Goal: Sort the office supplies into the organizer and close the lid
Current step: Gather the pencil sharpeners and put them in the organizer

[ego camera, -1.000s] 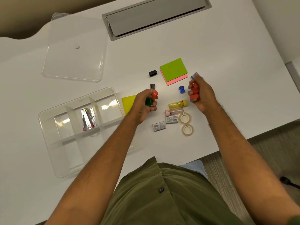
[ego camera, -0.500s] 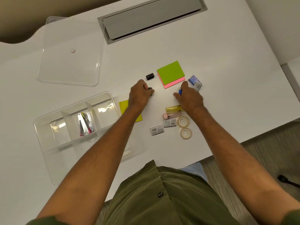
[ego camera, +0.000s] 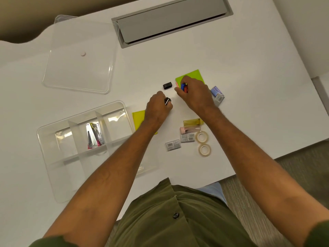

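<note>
The clear divided organizer (ego camera: 58, 177) sits at the left with a few staplers (ego camera: 93, 135) in one back compartment. Its clear lid (ego camera: 78, 72) lies apart, further back. My left hand (ego camera: 157, 108) is closed on small binder clips, a black one (ego camera: 167, 101) showing at the fingertips. My right hand (ego camera: 195, 94) holds red and blue clips (ego camera: 184, 87) beside the green and pink sticky-note pad (ego camera: 193, 74). One black clip (ego camera: 167, 85) lies loose between the hands.
A yellow sticky pad (ego camera: 138, 118) lies under my left wrist. Nearer me lie two pin tubes (ego camera: 191, 126), staple boxes (ego camera: 179, 141), two tape rolls (ego camera: 203, 142) and small boxes (ego camera: 217, 95). A grey cable hatch (ego camera: 170, 18) is at the back. The table edge runs at right.
Both hands dropped to the table and picked up more clips. My left hand took the black clip; my right took the blue one and moved left toward the loose black clip.
</note>
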Demonstrator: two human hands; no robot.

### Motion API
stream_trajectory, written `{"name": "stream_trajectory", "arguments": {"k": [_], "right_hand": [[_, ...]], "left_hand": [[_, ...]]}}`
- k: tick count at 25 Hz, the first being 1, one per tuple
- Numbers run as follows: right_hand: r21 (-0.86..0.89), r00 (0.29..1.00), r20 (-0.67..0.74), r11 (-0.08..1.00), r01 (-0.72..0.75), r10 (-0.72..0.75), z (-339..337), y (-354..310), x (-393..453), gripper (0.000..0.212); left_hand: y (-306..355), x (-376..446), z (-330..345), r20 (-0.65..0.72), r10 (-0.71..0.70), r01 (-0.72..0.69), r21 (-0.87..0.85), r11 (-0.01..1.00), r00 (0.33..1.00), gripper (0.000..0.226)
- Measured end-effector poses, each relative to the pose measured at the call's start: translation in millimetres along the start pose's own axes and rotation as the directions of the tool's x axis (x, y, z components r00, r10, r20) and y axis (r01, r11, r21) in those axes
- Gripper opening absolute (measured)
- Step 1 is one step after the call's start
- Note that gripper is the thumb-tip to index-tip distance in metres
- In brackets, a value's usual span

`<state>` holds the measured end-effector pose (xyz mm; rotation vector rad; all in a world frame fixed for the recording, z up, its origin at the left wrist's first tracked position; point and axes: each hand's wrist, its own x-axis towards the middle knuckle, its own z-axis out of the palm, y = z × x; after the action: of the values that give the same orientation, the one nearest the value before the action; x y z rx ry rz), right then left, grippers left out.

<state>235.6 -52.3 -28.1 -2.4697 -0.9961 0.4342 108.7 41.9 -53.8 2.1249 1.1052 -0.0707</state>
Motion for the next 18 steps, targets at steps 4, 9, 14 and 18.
{"name": "stream_trajectory", "arguments": {"k": [4,9,14,18], "right_hand": [[-0.118,0.988,0.123,0.987,0.107,-0.092,15.3,-18.8,27.3,0.034],[-0.144,0.981,0.190,0.987,0.073,-0.045,30.3,-23.2,31.0,0.025],[0.340,0.964,0.253,0.925,-0.170,0.084,23.9,-33.5,1.8,0.023],[0.666,0.912,0.401,0.655,-0.358,0.090,14.1,-68.1,-52.5,0.014]], "left_hand": [[-9.8,-17.6,-23.6,-0.024,-0.110,0.097,-0.315,0.944,0.994,0.022],[-25.2,-55.9,-69.0,0.173,-0.195,0.259,-0.722,0.642,0.965,0.007],[-75.9,-115.0,-110.2,0.201,-0.173,0.259,-0.854,0.451,0.964,0.004],[-118.1,-158.8,-120.3,0.114,-0.240,0.243,-0.745,0.622,0.964,0.017]]}}
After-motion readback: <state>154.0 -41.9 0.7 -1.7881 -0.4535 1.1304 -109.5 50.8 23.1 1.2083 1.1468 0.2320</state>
